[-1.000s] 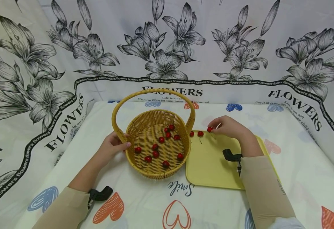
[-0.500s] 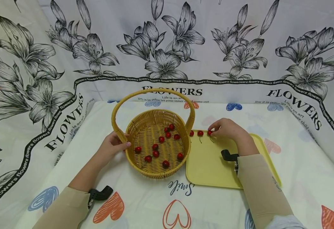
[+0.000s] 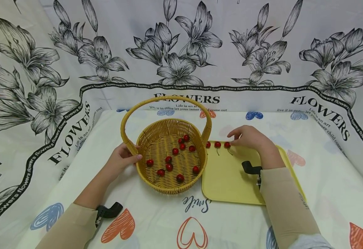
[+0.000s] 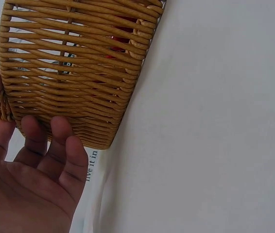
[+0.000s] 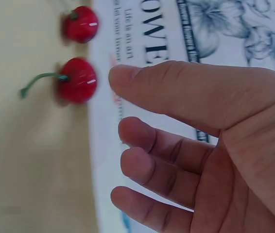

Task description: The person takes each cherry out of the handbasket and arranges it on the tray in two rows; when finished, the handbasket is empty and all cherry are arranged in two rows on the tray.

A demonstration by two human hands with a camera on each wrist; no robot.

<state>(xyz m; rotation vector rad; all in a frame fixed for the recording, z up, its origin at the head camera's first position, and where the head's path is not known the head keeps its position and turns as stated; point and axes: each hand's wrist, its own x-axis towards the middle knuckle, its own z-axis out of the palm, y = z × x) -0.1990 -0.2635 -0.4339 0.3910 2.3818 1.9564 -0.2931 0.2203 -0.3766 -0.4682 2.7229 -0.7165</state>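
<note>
Compared with a moment ago, the right hand [image 3: 252, 139] is no longer pinching the rightmost cherry [image 3: 227, 145]; its fingers [image 5: 136, 133] are parting and easing back to the right. The cherry is now lying free at the far edge of the tray [image 3: 228, 183], sitting slightly nearer the person.

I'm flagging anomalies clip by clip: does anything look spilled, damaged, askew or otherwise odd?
Nothing stands out. The basket stands upright, held by the left hand, with cherries inside; three others line up along the far edge of the tray. No spill or damage shows.
</note>
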